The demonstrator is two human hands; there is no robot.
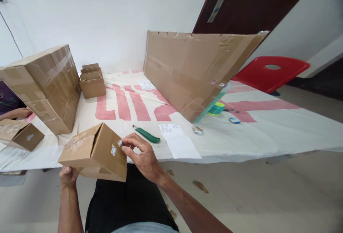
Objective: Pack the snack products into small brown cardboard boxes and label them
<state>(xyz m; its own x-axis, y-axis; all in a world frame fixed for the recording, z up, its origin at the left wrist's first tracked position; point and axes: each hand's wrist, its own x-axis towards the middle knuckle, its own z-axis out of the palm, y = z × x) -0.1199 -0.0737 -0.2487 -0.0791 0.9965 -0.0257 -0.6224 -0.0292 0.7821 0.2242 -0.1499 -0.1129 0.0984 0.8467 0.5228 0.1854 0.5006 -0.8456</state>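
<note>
A brown cardboard box point(85, 150) is tilted at the table's front edge, its taped flaps parted by a narrow gap. My left hand point(68, 176) grips its lower left corner from beneath, most of the fingers hidden under it. Between the thumb and fingertips of my right hand point(140, 152) is a small white sticker point(119, 143) with a dark border, close to the box's right face. A second sticker of the same kind point(113, 150) lies on that face. Just beyond my right hand rests a green utility knife point(147, 134). The sheet of paper point(180, 142) to its right carries several sticker-sized marks.
Stacked taped boxes point(50, 83) stand at left, with an open-topped box point(92, 87) behind. A large cardboard panel point(193, 68) leans across the back. Tape rolls point(216, 109) lie right of it, near a red chair point(273, 70). Another person's hand point(23, 112) shows at far left.
</note>
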